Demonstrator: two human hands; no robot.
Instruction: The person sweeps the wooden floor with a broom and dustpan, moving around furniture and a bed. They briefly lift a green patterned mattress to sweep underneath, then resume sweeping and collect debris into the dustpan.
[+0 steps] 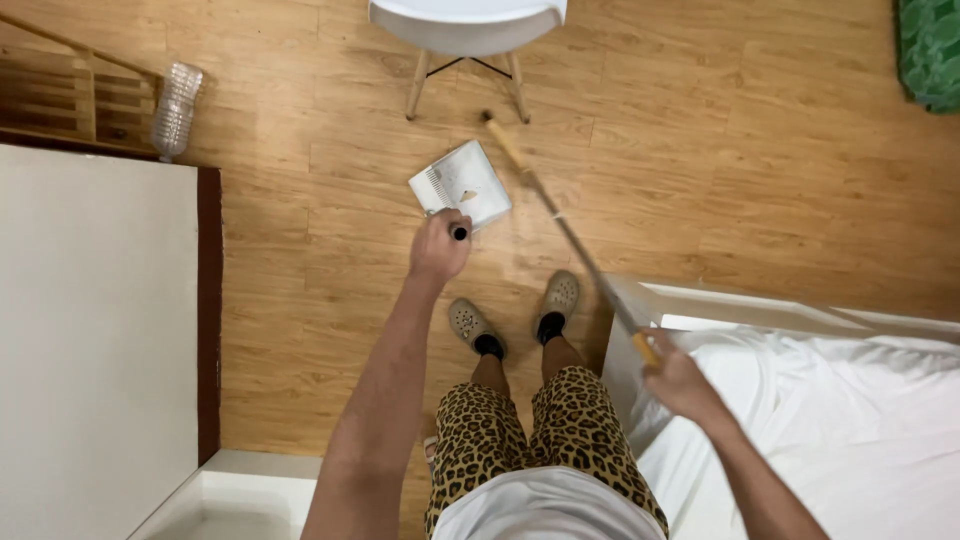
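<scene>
Wooden plank floor [760,180], left hand [438,247] grip clenched on dustpan [461,185] handle, right hand [672,377] grip grasping broom [565,228].

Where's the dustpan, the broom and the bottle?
Dustpan [462,184], head view, on its white tray.
Broom [572,240], head view, middle of its stick.
Bottle [176,108], head view, on its clear ribbed body.

The floor [760,150] is wood planks, warm brown with a light satin shine. The dustpan [462,184] looks like smooth white plastic, a bit glossy. The broom handle [565,228] looks smooth, yellow and grey. The chair [467,22] has a smooth white plastic seat and pale wood legs. The bottle [176,108] is clear ribbed plastic. The bed [860,420] carries matt white cloth, wrinkled.
</scene>
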